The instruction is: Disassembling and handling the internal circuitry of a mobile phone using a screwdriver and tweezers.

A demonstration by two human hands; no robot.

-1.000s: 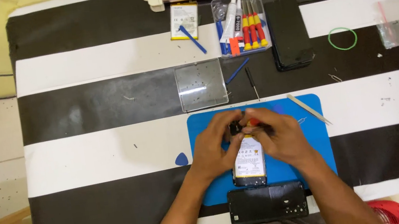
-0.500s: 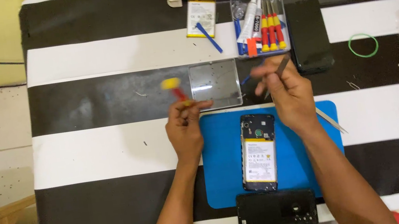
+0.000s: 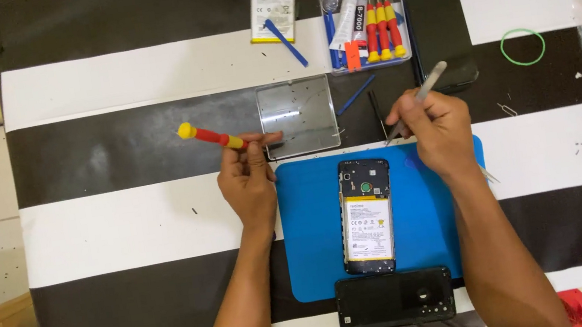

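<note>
Presently we are pinching the red-and-yellow screwdriver (image 3: 215,136) in our left hand (image 3: 248,181) left of the opened phone (image 3: 367,215), while our right hand (image 3: 438,131) is gripping metal tweezers (image 3: 418,96) just above it, keeping both tools ready beside it.

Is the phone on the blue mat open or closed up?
Open. The phone lies on the blue mat with its back off, so the yellow-and-white battery and the inner parts above it show.
</note>
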